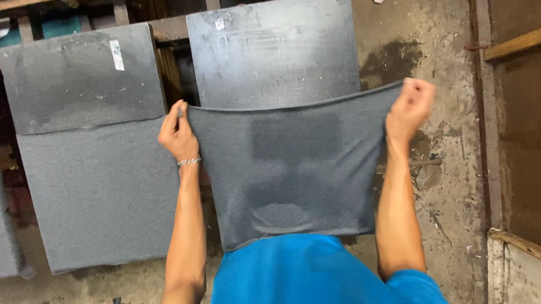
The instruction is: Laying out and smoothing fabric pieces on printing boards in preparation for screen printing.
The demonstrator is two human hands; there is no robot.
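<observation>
**Grey fabric stretched taut between two raised hands**

A felt-covered panel [102, 196] leans at the left beside a bare dark board [272, 48], both propped upright against a wooden rack. The left hand [177, 136] pinches one top corner of the grey fabric sheet [289, 169], fingers closed on its edge; the right hand [409, 106] fists the other corner, so the cloth hangs flat and spread before the blue shirt [300, 278]

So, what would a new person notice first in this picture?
First, the grey cloth stretched wide in the middle, its top corners pinched by the left hand and the right hand. Behind it a bare dark board leans; to the left stands a board half covered with grey cloth.
</observation>
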